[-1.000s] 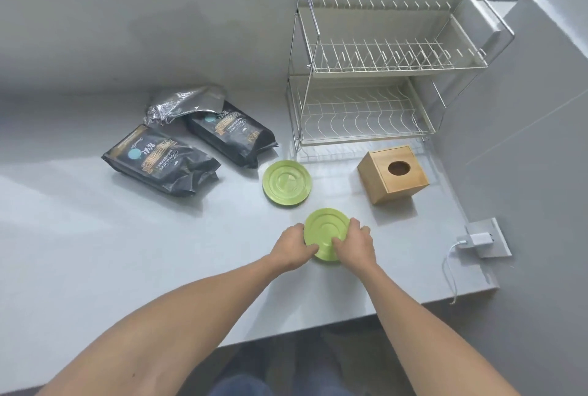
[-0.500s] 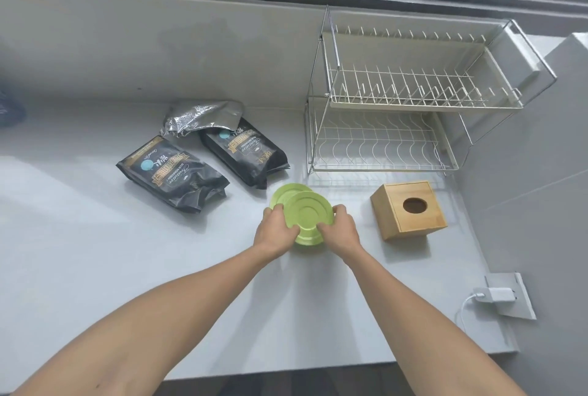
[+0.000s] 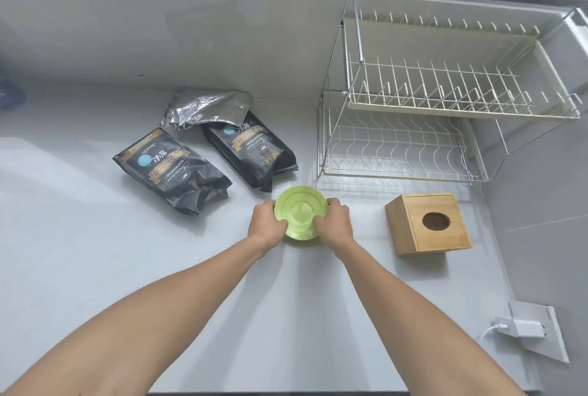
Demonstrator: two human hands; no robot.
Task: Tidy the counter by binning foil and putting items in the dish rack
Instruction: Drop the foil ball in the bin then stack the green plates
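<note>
Two green plates (image 3: 300, 211) are stacked face down on the grey counter, one on top of the other. My left hand (image 3: 266, 226) grips the stack's left edge and my right hand (image 3: 334, 223) grips its right edge. A crumpled silver foil bag (image 3: 203, 107) lies at the back, resting partly on a black coffee bag (image 3: 251, 151). A second black coffee bag (image 3: 173, 171) lies to its left. The two-tier wire dish rack (image 3: 445, 109) stands at the back right with nothing in it.
A wooden tissue box (image 3: 428, 223) sits right of the plates, in front of the rack. A white charger (image 3: 521, 328) is plugged into a socket on the right wall. A dark blue object (image 3: 9, 96) shows at the far left edge.
Both hands carried the near green plate away from me and set it on top of the other plate. The camera view shifted forward toward the rack.
</note>
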